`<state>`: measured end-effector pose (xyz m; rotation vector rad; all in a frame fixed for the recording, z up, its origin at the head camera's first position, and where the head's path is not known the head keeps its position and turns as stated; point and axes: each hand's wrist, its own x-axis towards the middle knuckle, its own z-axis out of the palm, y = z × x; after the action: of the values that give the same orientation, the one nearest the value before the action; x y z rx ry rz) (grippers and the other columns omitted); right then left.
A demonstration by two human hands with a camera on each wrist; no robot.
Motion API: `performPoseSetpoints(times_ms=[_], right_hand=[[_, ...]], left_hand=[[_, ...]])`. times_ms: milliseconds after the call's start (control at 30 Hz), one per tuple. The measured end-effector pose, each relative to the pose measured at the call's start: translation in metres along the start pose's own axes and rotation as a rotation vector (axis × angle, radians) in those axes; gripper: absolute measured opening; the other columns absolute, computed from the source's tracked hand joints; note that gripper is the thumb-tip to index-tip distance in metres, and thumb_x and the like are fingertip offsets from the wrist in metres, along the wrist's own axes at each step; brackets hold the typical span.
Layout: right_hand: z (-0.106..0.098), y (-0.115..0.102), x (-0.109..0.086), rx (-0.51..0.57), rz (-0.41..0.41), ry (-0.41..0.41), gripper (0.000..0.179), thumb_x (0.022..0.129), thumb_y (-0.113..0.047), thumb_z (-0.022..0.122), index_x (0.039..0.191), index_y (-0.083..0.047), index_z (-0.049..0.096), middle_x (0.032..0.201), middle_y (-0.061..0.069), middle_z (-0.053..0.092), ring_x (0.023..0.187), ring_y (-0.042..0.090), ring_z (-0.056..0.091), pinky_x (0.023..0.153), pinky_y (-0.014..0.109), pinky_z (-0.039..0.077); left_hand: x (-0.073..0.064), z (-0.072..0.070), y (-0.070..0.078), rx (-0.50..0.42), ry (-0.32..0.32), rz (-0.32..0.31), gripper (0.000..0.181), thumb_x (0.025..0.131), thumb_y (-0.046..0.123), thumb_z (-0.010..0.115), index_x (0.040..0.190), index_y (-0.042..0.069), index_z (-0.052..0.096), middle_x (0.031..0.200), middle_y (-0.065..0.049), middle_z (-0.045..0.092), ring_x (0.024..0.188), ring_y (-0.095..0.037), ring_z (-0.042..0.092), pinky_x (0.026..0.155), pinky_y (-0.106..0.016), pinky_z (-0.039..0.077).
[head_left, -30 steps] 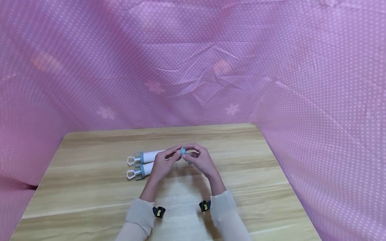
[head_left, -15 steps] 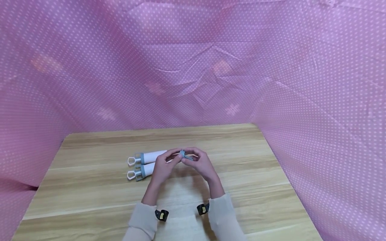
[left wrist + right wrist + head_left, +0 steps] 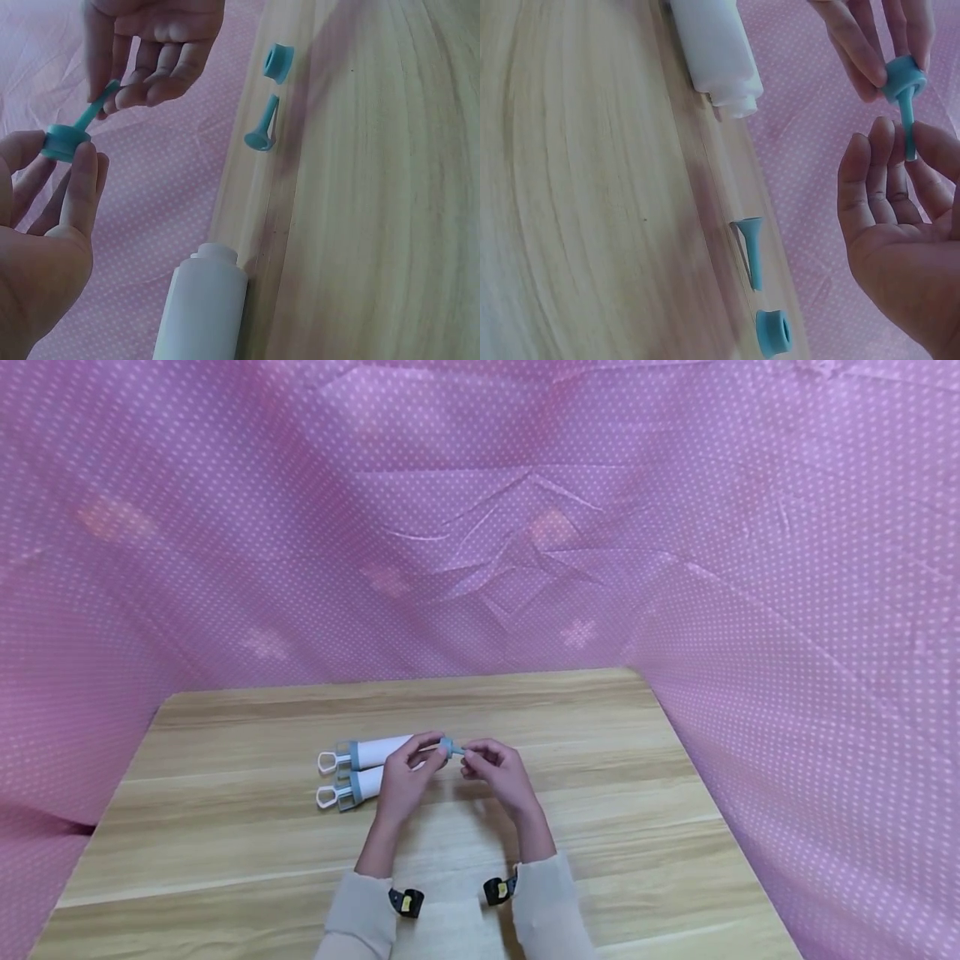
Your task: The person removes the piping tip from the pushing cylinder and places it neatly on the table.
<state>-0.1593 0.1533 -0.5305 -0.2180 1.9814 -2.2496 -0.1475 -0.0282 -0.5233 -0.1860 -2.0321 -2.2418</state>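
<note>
My left hand [image 3: 405, 785] pinches a teal ring collar [image 3: 66, 142] between thumb and fingers, above the table. A slim teal nozzle [image 3: 907, 112] sticks out of the collar towards my right hand [image 3: 513, 781]. The thumb and index finger of my right hand pinch the nozzle's narrow end, its other fingers loosely bent. In the left wrist view, a second nozzle [image 3: 262, 127] and a second collar [image 3: 278, 63] lie loose on the table. Beside my left hand lie two white syringe-like tubes, the far tube [image 3: 382, 750] and the near tube [image 3: 367, 782], with teal flanges and white loop handles.
The wooden table [image 3: 637, 827] has a pink dotted cloth [image 3: 480, 527] hanging behind it and at both sides. A black wrist camera [image 3: 408, 903] sits at my left sleeve, another black camera [image 3: 498, 890] at my right.
My right hand has shifted from the collar out to the nozzle's narrow end. The collar has turned and moved slightly left and down with my left hand, so more of the nozzle shows.
</note>
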Motion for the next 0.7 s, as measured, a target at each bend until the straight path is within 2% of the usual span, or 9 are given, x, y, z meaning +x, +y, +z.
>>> performPoseSetpoints(times_ms=[167,333,600,700], right_hand=[[-0.0019,0.0013,-0.0016,0.031,-0.030,0.040,0.024,0.098,-0.004,0.065,0.113,0.014,0.062,0.090,0.005,0.067,0.079,0.016,0.067,0.080,0.034,0.059],[-0.0017,0.0022,-0.0032,0.080,-0.041,0.071,0.024,0.097,-0.001,0.064,0.114,0.016,0.061,0.088,0.005,0.067,0.077,0.015,0.067,0.076,0.030,0.059],[0.0016,0.0052,-0.0068,0.133,-0.056,0.116,0.029,0.098,-0.001,0.064,0.116,0.021,0.056,0.087,0.006,0.067,0.075,0.015,0.067,0.076,0.030,0.059],[0.0012,0.0053,-0.0082,0.160,-0.060,0.140,0.026,0.097,0.000,0.064,0.115,0.019,0.058,0.086,0.007,0.067,0.075,0.015,0.067,0.076,0.030,0.059]], left_hand=[[-0.0015,0.0004,-0.0018,0.000,0.019,-0.004,0.030,0.096,0.010,0.072,0.123,0.000,0.068,0.123,-0.019,0.067,0.102,-0.025,0.070,0.086,-0.031,0.058],[-0.0036,0.0009,-0.0015,-0.024,0.023,0.023,0.029,0.096,0.012,0.072,0.122,0.000,0.068,0.120,-0.018,0.067,0.098,-0.020,0.071,0.086,-0.034,0.058],[-0.0069,0.0017,-0.0047,-0.018,0.037,0.025,0.030,0.096,0.011,0.072,0.122,-0.002,0.068,0.120,-0.019,0.068,0.098,-0.022,0.071,0.086,-0.034,0.058],[-0.0090,0.0029,-0.0029,-0.012,0.034,-0.006,0.032,0.096,0.012,0.072,0.124,-0.003,0.067,0.124,-0.020,0.066,0.102,-0.025,0.071,0.086,-0.033,0.058]])
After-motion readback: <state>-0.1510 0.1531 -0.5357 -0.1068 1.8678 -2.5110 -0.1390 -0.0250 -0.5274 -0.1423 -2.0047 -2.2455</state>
